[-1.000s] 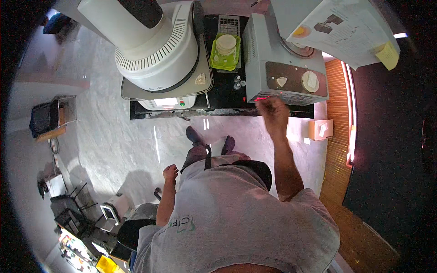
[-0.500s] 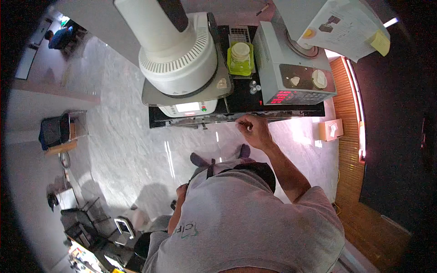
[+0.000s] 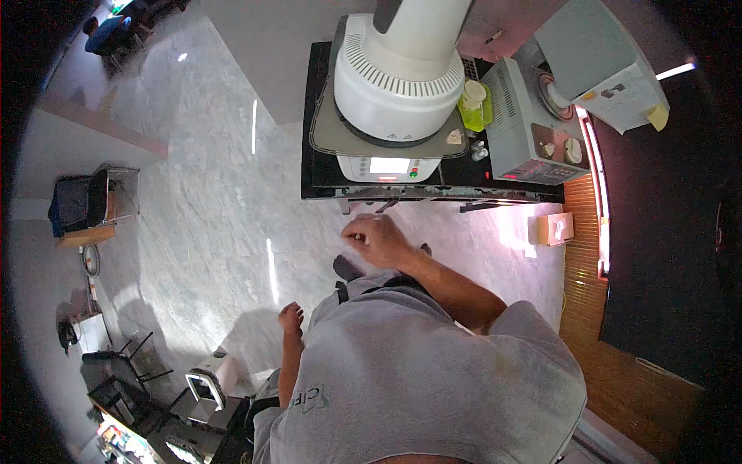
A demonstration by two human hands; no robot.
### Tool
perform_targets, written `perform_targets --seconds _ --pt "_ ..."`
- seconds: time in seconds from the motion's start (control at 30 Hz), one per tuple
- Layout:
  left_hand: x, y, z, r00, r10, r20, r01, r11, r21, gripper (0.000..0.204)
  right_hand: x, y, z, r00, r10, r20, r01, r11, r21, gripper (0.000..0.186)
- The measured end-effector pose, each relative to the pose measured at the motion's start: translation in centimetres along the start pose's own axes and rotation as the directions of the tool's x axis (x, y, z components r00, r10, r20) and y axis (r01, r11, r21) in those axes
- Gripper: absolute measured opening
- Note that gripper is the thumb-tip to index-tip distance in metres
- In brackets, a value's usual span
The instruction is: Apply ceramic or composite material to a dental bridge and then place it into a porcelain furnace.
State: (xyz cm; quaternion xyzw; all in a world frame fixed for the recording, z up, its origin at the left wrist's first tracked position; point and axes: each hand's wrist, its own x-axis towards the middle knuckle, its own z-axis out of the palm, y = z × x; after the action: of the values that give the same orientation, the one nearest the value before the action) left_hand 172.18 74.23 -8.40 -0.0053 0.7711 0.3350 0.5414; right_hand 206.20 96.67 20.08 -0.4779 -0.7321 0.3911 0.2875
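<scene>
My right hand (image 3: 377, 241) is held in front of my body, below the edge of the dark worktop. Its fingers are curled in a pinch around a tiny pale thing (image 3: 357, 237) too small to name. Hanging at my left side, away from any object, my left hand (image 3: 291, 319) has loosely bent fingers and nothing visible in it. On the worktop stands a white domed machine (image 3: 402, 100) with a lit screen (image 3: 389, 165) and buttons on its front. A grey ledge (image 3: 348, 141) juts out around its dome, with a small pale piece (image 3: 454, 137) at the right end.
Right of the machine are a lime-green tray (image 3: 477, 120) with pale round containers, small capped vials (image 3: 479, 151) and a grey boxy device (image 3: 525, 131). A tissue box (image 3: 554, 230) sits low by the right wall. Chairs (image 3: 124, 371) stand at lower left; a person (image 3: 108, 35) sits far off.
My right hand has come left and down, away from the worktop edge. My left hand has swung out from my side. The worktop and machines have shifted right in the view.
</scene>
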Motion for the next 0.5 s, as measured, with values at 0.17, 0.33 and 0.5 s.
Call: perform_targets --seconds 0.17,0.33,0.5 --pt "0.3 -0.1 -3.1 0.999 0.009 0.035 -0.005 0.992 -0.125 0.034 3.6 -4.5 5.6 0.983 -0.142 0.117 0.132 0.987 0.091 0.010" --pt "1.0 3.3 -5.0 0.993 0.114 -0.032 -0.119 0.958 -0.260 0.031 6.7 -8.2 9.9 0.958 -0.239 0.156 0.225 0.969 0.104 0.012" --pt "0.4 9.3 -5.9 0.962 0.248 -0.115 -0.273 0.904 -0.330 0.030 10.4 -8.3 13.7 0.933 -0.257 0.252 0.245 0.966 0.078 0.012"
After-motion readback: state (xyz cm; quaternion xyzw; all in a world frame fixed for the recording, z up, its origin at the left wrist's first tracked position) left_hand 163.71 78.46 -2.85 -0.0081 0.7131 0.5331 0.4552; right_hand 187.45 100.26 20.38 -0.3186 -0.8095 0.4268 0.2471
